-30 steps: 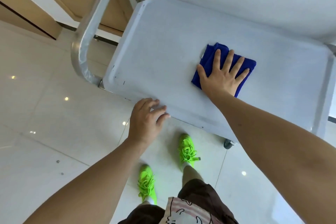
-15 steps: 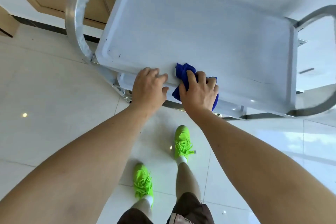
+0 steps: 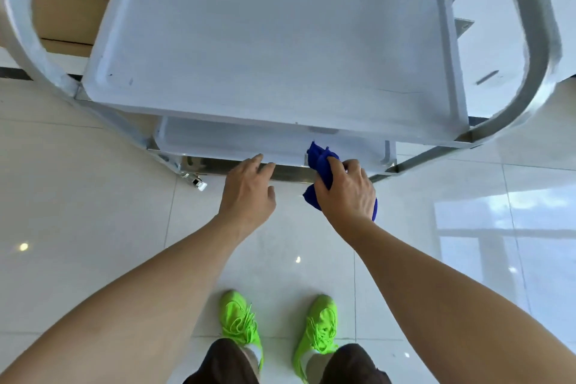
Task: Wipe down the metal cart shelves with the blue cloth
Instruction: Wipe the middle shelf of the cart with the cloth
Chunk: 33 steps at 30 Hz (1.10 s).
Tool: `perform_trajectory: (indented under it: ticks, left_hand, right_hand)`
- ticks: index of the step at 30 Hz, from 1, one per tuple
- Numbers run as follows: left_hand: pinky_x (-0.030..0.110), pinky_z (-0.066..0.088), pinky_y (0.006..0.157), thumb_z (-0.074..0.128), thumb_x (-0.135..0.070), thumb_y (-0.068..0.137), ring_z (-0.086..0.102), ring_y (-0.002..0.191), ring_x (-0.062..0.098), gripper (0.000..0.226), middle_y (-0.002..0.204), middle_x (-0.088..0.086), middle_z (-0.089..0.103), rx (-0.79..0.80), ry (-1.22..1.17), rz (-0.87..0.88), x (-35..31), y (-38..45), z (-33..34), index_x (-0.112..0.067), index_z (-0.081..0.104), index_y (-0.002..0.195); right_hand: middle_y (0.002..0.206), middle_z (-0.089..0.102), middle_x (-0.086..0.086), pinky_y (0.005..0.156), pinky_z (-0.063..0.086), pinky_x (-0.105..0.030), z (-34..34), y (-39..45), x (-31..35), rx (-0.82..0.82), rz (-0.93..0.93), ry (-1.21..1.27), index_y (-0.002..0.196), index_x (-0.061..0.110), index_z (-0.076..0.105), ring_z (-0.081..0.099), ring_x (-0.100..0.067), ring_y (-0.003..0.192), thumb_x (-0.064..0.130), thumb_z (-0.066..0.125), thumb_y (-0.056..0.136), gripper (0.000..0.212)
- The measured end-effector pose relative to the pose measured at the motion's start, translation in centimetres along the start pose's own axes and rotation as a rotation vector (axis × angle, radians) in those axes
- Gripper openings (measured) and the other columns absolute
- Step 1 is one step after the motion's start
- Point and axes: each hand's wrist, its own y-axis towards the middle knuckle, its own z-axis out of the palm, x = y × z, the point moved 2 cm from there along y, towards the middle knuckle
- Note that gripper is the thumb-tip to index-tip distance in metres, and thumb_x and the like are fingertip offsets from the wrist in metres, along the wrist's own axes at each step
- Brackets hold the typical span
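The metal cart fills the upper half of the head view, its bare top shelf [image 3: 274, 40] seen from above. A lower shelf [image 3: 237, 142] shows as a strip under the top shelf's near edge. My right hand [image 3: 347, 193] grips the bunched blue cloth [image 3: 322, 165] in front of the lower shelf's near edge, right of its middle. Cloth sticks out above my fingers and below my palm. My left hand [image 3: 249, 188] is beside it on the left, fingers loosely extended toward the lower shelf's near rim, holding nothing.
Curved tubular handles rise at the cart's left end [image 3: 21, 25] and right end [image 3: 536, 40]. A caster wheel [image 3: 196, 181] sits under the left corner. The floor is glossy pale tile [image 3: 78, 212]. My feet in bright green shoes [image 3: 240, 321] stand just before the cart.
My right hand pulled the cloth off the top shelf, bunched it, and dropped to the lower shelf's near edge. My left hand left the top rim and came down too. The view shifted back.
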Motion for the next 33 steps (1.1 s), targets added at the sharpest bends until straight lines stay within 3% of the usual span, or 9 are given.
perform_trajectory:
  ticks: [6, 11, 15, 17, 19, 22, 25, 29, 33]
  left_hand:
    - [0.044, 0.038, 0.106, 0.063, -0.025, 0.091, 0.046, 0.131, 0.035, 0.043, 0.141, 0.018, 0.052, -0.040, 0.037, 0.077, -3.5, 4.4, 8.0, -0.010, 0.059, 0.130]
    - [0.042, 0.035, 0.110, 0.056, -0.037, 0.095, 0.041, 0.135, 0.031, 0.049, 0.146, 0.014, 0.048, -0.088, 0.080, 0.164, -5.9, 8.8, 13.1, -0.012, 0.053, 0.137]
    - [0.042, 0.033, 0.111, 0.048, -0.043, 0.097, 0.039, 0.136, 0.030, 0.051, 0.148, 0.012, 0.046, -0.162, 0.129, 0.202, -6.9, 13.1, 14.9, -0.014, 0.050, 0.139]
    - [0.041, 0.033, 0.109, 0.047, -0.044, 0.097, 0.040, 0.134, 0.030, 0.050, 0.146, 0.012, 0.048, -0.199, 0.163, 0.238, -7.3, 15.2, 15.8, -0.014, 0.052, 0.138]
    - [0.043, 0.035, 0.107, 0.046, -0.044, 0.097, 0.042, 0.133, 0.031, 0.049, 0.144, 0.012, 0.049, -0.236, 0.201, 0.253, -7.7, 17.3, 16.8, -0.014, 0.053, 0.135]
    - [0.043, 0.040, 0.102, 0.044, -0.042, 0.097, 0.047, 0.127, 0.030, 0.044, 0.136, 0.011, 0.056, -0.275, 0.239, 0.256, -7.8, 20.0, 18.3, -0.014, 0.056, 0.130]
    - [0.043, 0.035, 0.108, 0.043, -0.041, 0.097, 0.042, 0.131, 0.030, 0.046, 0.140, 0.012, 0.052, -0.264, 0.228, 0.261, -7.2, 21.4, 20.8, -0.015, 0.054, 0.132]
    - [0.046, 0.016, 0.119, 0.034, -0.043, 0.097, 0.025, 0.145, 0.029, 0.052, 0.154, 0.008, 0.039, -0.260, 0.203, 0.261, -6.3, 21.5, 23.6, -0.022, 0.044, 0.144]
    - [0.049, 0.013, 0.119, 0.027, -0.046, 0.096, 0.021, 0.147, 0.030, 0.056, 0.157, 0.008, 0.033, -0.215, 0.194, 0.254, -6.8, 22.5, 23.5, -0.025, 0.039, 0.146]
  right_hand:
    - [0.102, 0.063, -0.011, 0.075, 0.042, -0.040, 4.5, 1.7, -9.6, -0.077, 0.079, -0.001, 0.119, 0.016, 0.063, 0.059, -0.035, 0.088, 0.040, 0.060, 0.093, 0.035]
    - [0.093, 0.063, -0.013, 0.071, 0.037, -0.039, 6.4, 5.5, -13.8, -0.258, 0.041, -0.027, 0.108, 0.016, 0.067, 0.058, -0.036, 0.079, 0.040, 0.062, 0.092, 0.030]
    - [0.103, 0.062, -0.014, 0.077, 0.035, -0.042, 7.4, 9.4, -15.6, -0.359, 0.012, -0.115, 0.111, 0.015, 0.065, 0.055, -0.037, 0.091, 0.044, 0.059, 0.090, 0.037]
    - [0.116, 0.060, -0.013, 0.086, 0.034, -0.045, 8.8, 11.0, -16.2, -0.310, 0.003, -0.174, 0.120, 0.019, 0.062, 0.051, -0.037, 0.105, 0.053, 0.050, 0.094, 0.045]
    - [0.134, 0.055, -0.009, 0.101, 0.028, -0.051, 11.2, 12.2, -16.8, -0.136, -0.013, -0.201, 0.132, 0.028, 0.056, 0.043, -0.035, 0.125, 0.064, 0.032, 0.097, 0.056]
    - [0.164, 0.024, -0.003, 0.117, 0.003, -0.057, 14.5, 13.8, -17.8, 0.030, -0.011, -0.189, 0.152, 0.042, 0.029, 0.013, -0.031, 0.151, 0.075, 0.013, 0.093, 0.070]
    - [0.169, 0.007, -0.001, 0.117, -0.011, -0.060, 15.7, 15.5, -18.2, -0.003, 0.002, -0.188, 0.156, 0.046, 0.013, -0.005, -0.031, 0.154, 0.085, 0.002, 0.082, 0.085]
    - [0.170, 0.004, 0.000, 0.114, -0.013, -0.063, 16.1, 17.4, -18.4, -0.034, 0.003, -0.233, 0.157, 0.047, 0.008, -0.007, -0.035, 0.154, 0.089, -0.005, 0.075, 0.092]
    - [0.170, 0.003, 0.002, 0.114, -0.010, -0.065, 16.0, 19.6, -18.5, -0.016, 0.003, -0.260, 0.156, 0.050, 0.005, -0.004, -0.035, 0.153, 0.092, -0.012, 0.069, 0.098]
